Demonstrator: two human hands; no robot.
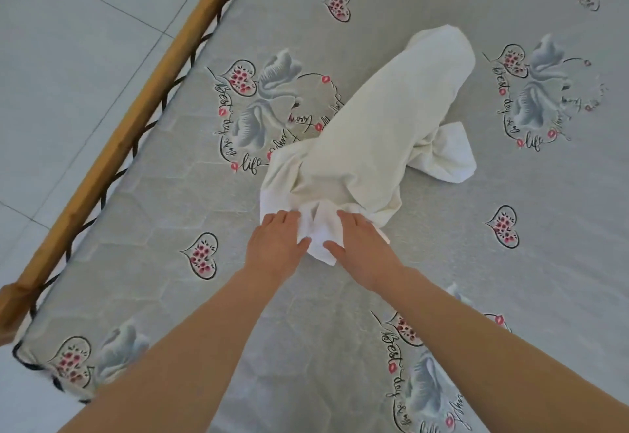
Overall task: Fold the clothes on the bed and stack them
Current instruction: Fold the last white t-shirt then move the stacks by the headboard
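The bed [442,245] fills most of the view, its grey mattress cover printed with hearts, pale flowers and script. At its middle lies the cream-white garment [367,133], a long rumpled bundle running from the hands toward one o'clock, rounded at the far end, with a whiter fold poking out at its three o'clock side. The tiled floor [68,58] spreads at nine to eleven o'clock, beyond the wooden bed frame [136,109] along the mattress edge. The left hand [275,242] and right hand [360,245] sit side by side on the garment's near end, each grip bunching the white cloth between fingers and thumb.
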